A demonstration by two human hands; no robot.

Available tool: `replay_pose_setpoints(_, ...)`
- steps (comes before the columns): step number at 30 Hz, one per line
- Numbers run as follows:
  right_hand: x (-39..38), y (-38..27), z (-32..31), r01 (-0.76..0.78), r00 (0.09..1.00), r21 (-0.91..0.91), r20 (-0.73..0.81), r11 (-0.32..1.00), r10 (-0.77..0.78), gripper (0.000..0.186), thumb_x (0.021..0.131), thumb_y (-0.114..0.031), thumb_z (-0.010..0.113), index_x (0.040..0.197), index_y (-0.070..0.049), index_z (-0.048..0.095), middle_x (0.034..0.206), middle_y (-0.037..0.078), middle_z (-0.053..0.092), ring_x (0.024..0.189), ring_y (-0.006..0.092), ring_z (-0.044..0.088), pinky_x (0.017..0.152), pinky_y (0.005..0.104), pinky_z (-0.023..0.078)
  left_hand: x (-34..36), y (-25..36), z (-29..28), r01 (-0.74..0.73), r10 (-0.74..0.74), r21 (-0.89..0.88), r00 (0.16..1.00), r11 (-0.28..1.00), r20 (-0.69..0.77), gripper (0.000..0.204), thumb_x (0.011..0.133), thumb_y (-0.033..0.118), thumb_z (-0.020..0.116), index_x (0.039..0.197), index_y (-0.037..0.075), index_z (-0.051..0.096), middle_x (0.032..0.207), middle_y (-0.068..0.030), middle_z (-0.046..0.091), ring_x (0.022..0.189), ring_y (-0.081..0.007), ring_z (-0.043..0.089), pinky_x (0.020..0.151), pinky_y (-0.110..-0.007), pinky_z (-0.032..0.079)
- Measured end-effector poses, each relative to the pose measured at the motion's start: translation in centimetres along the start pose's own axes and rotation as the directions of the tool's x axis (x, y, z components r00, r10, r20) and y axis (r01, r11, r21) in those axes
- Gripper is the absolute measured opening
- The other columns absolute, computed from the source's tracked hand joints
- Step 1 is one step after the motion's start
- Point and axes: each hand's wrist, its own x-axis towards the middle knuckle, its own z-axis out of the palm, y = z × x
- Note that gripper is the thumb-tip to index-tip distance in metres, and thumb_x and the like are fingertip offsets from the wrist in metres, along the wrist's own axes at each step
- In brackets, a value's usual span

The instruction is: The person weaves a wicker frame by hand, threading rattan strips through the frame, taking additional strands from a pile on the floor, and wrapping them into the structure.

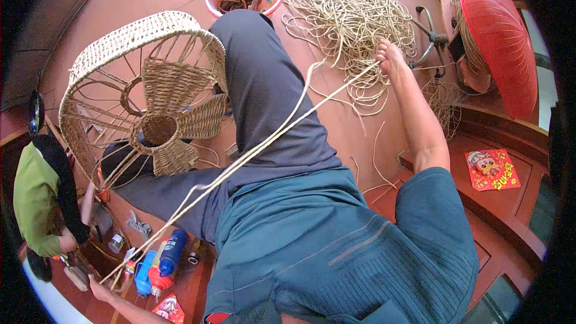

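Observation:
My right hand [390,57] is stretched out to the far right, closed on a pale twisted cord [259,147]. Doubled strands run diagonally down across my leg and waist to my left hand [101,288] at the lower left, whose fingers are small in view but grip the cord's other end. Beside my bent knee stands a woven fan-shaped piece [180,93], with a thick plaited rim, thin spokes and broad woven blades round a hollow hub. Neither hand touches it. Under and beyond my right hand lies a big tangled heap of the same cord [351,15].
A red basin [275,1] with brown scraps stands beyond my knee. At right, a red mesh cover [498,39] sits by a metal stand [437,41]. Bottles [173,252] stand at lower left, near another person in a green top [37,198]. A red printed packet [492,170] lies at right.

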Motion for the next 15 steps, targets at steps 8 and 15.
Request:
replay_pose_setpoints(8, -0.9, -0.2, -0.3, 0.09, 0.985, -0.047, -0.144, 0.995, -0.096, 0.022, 0.119, -0.024, 0.05, 0.107, -0.011, 0.062, 0.067, -0.01, 0.036, 0.049, 0.0053, 0.026, 0.043, 0.0241, 0.019, 1.9, 1.8, -4.7, 0.041, 0.135, 0.929, 0.986, 0.369, -0.097, 0.071, 0.102, 0.062, 0.055, 0.117, -0.002, 0.082, 0.117, -0.0197, 0.081, 0.106, -0.0355, 0.076, 0.096, -0.05, 0.056)
replay_pose_setpoints(15, -7.8, 0.5, 5.6, 0.015, 0.994, 0.038, 0.111, 0.999, -0.019, 0.038, 0.122, -0.04, 0.036, 0.111, -0.011, 0.058, 0.068, -0.008, 0.033, 0.05, 0.0069, 0.023, 0.042, 0.0251, 0.018, -29.5, 14.7, 21.1, -0.697, 0.573, 0.041, 0.619, 0.715, 0.537, 0.033, 0.113, 0.025, 0.064, 0.126, -0.003, 0.075, 0.12, -0.0133, 0.076, 0.113, -0.0214, 0.069, 0.104, -0.037, 0.052)
